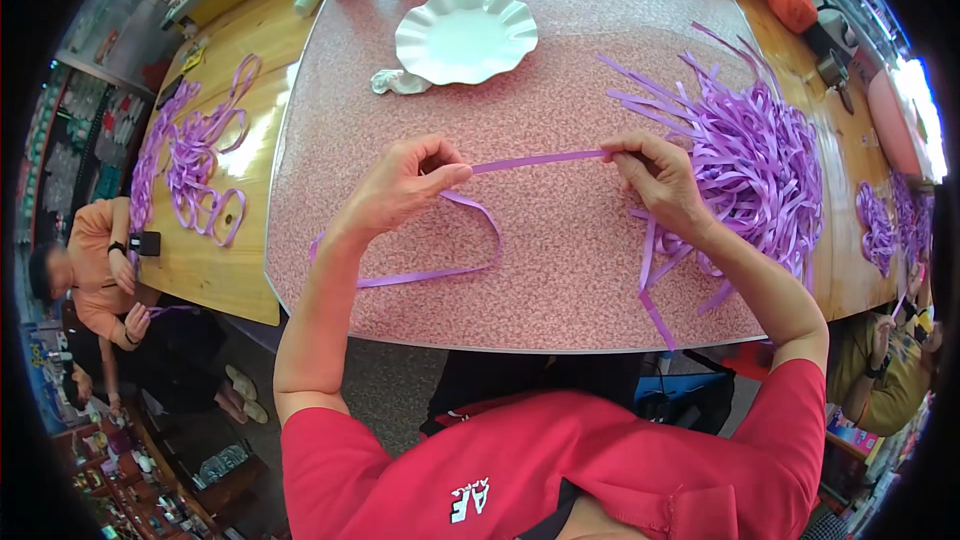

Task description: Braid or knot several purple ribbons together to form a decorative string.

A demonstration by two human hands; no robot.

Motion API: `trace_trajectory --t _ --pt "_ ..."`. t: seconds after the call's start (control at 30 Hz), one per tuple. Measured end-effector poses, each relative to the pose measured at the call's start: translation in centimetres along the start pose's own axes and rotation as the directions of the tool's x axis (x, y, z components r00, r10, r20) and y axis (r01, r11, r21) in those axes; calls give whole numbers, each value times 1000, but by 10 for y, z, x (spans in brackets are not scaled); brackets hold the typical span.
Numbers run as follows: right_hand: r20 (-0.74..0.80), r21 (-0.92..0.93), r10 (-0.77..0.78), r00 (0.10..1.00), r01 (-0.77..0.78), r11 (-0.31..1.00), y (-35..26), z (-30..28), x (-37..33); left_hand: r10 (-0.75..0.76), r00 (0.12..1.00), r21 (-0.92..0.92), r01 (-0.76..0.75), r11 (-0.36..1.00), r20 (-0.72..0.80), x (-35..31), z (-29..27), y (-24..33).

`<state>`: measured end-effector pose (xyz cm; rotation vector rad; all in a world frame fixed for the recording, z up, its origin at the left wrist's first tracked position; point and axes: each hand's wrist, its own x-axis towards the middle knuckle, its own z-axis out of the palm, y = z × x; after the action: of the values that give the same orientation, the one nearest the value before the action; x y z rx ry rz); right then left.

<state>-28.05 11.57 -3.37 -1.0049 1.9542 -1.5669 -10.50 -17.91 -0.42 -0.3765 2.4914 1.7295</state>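
Note:
A purple ribbon (pixel 540 159) is stretched nearly level between my two hands above the pink speckled table (pixel 560 270). My left hand (pixel 405 182) pinches it at one side. From there the rest of the strip loops down onto the tabletop and passes behind my left forearm. My right hand (pixel 655 175) pinches the other end between thumb and fingers. Just beyond my right hand lies a large tangled heap of purple ribbons (pixel 760 165), with some strands hanging toward the table's front edge.
A white scalloped plate (pixel 467 37) stands at the far side, beside a crumpled white wrapper (pixel 400 82). More ribbons (pixel 200 160) lie on the wooden table (pixel 262 130) at left, where a person in orange (pixel 98 250) sits. Another person (pixel 885 380) is at far right.

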Motion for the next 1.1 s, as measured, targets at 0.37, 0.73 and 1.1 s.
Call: trace_trajectory --t 0.37,0.73,1.1 --pt "-31 -442 -188 982 155 884 -12 -5 13 -51 995 -221 70 973 88 16 4 -1" --pt "174 -452 -382 908 418 788 -41 100 33 22 978 -313 44 949 205 16 12 -11" --pt "-6 -266 -115 993 109 958 -44 115 32 95 981 -357 -27 934 172 16 8 -25"
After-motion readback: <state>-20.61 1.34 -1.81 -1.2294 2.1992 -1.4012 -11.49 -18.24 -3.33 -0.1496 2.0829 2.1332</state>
